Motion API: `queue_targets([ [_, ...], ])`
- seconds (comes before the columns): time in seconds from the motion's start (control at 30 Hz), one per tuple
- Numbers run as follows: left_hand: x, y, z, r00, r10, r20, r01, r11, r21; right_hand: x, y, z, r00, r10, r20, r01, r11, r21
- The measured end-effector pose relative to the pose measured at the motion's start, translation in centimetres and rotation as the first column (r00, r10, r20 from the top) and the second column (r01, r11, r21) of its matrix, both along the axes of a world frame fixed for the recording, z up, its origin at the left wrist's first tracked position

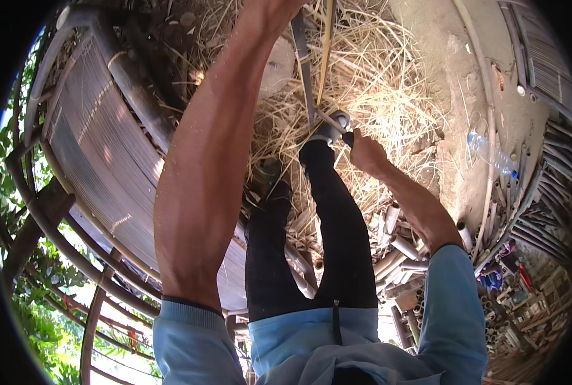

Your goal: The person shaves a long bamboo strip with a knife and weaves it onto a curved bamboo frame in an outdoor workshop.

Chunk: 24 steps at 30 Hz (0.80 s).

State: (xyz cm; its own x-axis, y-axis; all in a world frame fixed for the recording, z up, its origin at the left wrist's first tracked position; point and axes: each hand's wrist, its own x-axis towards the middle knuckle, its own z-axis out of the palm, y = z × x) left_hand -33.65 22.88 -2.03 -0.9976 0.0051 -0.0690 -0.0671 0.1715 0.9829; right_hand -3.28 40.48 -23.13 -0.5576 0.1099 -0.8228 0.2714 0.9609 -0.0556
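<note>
My right hand [367,154] is closed round the dark handle of a knife [329,120], whose narrow blade points up and to the left. Close to the blade, two long bamboo strips, a dark grey one [303,64] and a yellowish one [326,54], come together from the top of the head view. Whether the blade touches them or sits between them, I cannot tell. My left arm [212,147] stretches up to the top edge, near the strips' upper part. The frame cuts off my left hand [278,6], so its fingers are hidden.
Pale shavings [388,83] cover the ground round my feet. A slatted bamboo panel [106,135] stands on the left. On the right lie a clear plastic bottle [491,153] and a long pole [486,83], with stacked bamboo pieces [549,212] farther out.
</note>
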Motion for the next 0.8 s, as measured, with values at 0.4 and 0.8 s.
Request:
queue_targets([
  [0.4,2.0,-3.3,0.8,0.801,0.395,-0.449,-0.208,0.888,0.41,-2.8,2.1,1.4,0.904,-0.423,-0.062,0.395,0.883,-0.253],
  [0.8,13.8,-16.4,28.5,0.69,0.479,-0.543,-0.279,0.868,0.411,4.7,-8.7,15.8,0.797,-0.428,-0.426,0.308,0.895,-0.322],
])
